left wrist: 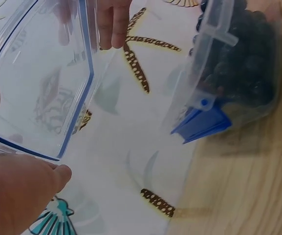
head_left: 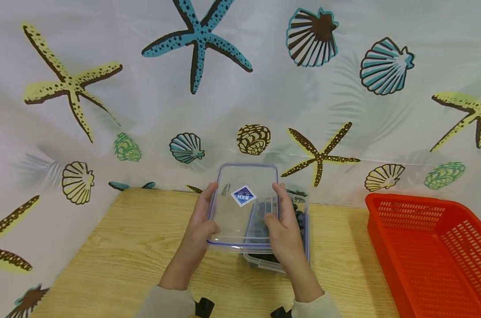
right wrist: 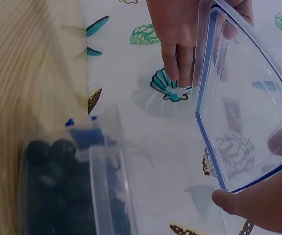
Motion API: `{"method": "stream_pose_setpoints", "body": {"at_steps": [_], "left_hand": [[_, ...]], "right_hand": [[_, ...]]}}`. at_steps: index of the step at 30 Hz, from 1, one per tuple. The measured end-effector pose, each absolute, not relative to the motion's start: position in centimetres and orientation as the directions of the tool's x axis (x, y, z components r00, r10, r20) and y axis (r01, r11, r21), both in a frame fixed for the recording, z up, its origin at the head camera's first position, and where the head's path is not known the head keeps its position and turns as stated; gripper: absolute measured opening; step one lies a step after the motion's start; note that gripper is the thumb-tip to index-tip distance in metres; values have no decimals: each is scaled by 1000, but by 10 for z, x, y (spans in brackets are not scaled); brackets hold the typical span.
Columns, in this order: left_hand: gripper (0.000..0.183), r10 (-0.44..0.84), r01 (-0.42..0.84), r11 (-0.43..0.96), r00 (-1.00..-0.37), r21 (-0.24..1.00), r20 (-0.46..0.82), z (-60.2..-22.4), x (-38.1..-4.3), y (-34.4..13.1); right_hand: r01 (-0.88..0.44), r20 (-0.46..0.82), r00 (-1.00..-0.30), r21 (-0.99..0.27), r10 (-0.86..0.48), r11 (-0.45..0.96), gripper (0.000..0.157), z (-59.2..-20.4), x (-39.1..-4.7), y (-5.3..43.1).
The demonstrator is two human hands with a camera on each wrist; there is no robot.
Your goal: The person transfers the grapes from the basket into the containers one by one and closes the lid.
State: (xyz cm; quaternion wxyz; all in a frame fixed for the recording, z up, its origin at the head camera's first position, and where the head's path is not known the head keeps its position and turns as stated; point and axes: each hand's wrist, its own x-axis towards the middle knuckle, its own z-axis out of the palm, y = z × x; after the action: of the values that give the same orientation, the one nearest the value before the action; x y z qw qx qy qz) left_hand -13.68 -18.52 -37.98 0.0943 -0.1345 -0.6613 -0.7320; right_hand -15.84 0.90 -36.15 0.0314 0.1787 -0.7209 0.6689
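A clear plastic lid with a blue seal and a blue diamond sticker is held up in both hands, tilted. My left hand grips its left edge, thumb on top. On the opposite edge, my right hand holds it the same way. Below and partly behind the lid stands a clear plastic container on the table, full of dark round fruits resembling grapes. A blue latch hangs at the container's side in the left wrist view. The lid is apart from the container.
A red plastic basket with slotted walls stands on the right of the wooden table. Behind the table hangs a pale cloth printed with starfish and shells.
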Motion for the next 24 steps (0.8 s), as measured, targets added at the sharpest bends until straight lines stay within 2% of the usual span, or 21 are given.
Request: {"method": "stream_pose_setpoints", "body": {"at_steps": [7, 16, 24], "left_hand": [[88, 78, 315, -111, -943, 942, 325, -392, -145, -165], [82, 148, 177, -111, -970, 978, 192, -415, -152, -140], [77, 151, 140, 78, -980, 987, 127, -432, -163, -126]], "right_hand": [[-316, 288, -936, -942, -202, 118, 60, -371, -160, 32], [-240, 209, -964, -949, -161, 205, 61, -392, -156, 58], [-153, 132, -986, -960, -100, 235, 63, -410, -164, 70]]}}
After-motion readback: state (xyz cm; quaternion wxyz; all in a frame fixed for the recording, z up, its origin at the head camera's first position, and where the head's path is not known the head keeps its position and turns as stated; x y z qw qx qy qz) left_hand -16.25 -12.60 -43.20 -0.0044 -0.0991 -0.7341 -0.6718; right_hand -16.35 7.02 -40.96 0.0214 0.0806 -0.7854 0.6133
